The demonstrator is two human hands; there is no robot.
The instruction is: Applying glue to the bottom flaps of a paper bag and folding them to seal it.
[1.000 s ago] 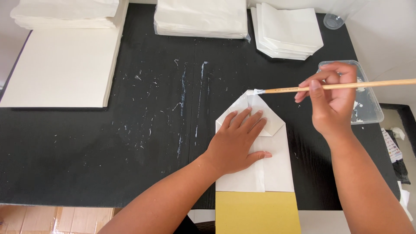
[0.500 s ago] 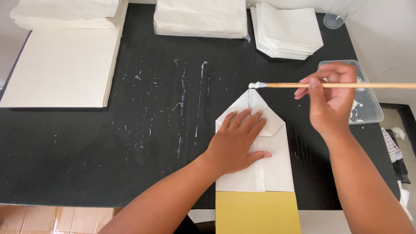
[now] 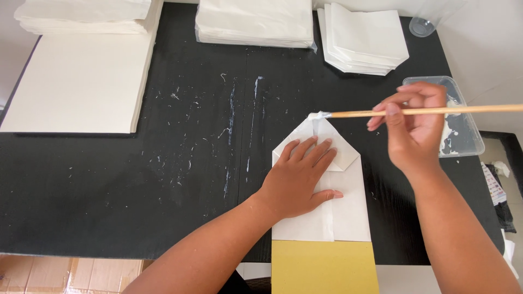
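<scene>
My left hand point(image 3: 300, 177) lies flat, fingers spread, on a folded white paper bag point(image 3: 348, 212) whose far end is folded to a point. A yellow board point(image 3: 324, 267) sticks out from under the bag at the table's near edge. My right hand point(image 3: 414, 128) grips a thin wooden brush point(image 3: 436, 111) held level, its glue-wet tip point(image 3: 316, 115) touching the pointed top of the bag.
A black table point(image 3: 163, 179) with white glue streaks carries a wide stack of cream sheets point(image 3: 81, 81) at left, white paper piles point(image 3: 256, 22) at the back, folded bags point(image 3: 365, 38) behind, and a clear glue tray point(image 3: 463, 130) at right. A clear cup point(image 3: 422, 24) stands beyond.
The brush tip has shifted slightly left and settled on the peak of the bag's folded point. My left hand has stayed pressed on the paper.
</scene>
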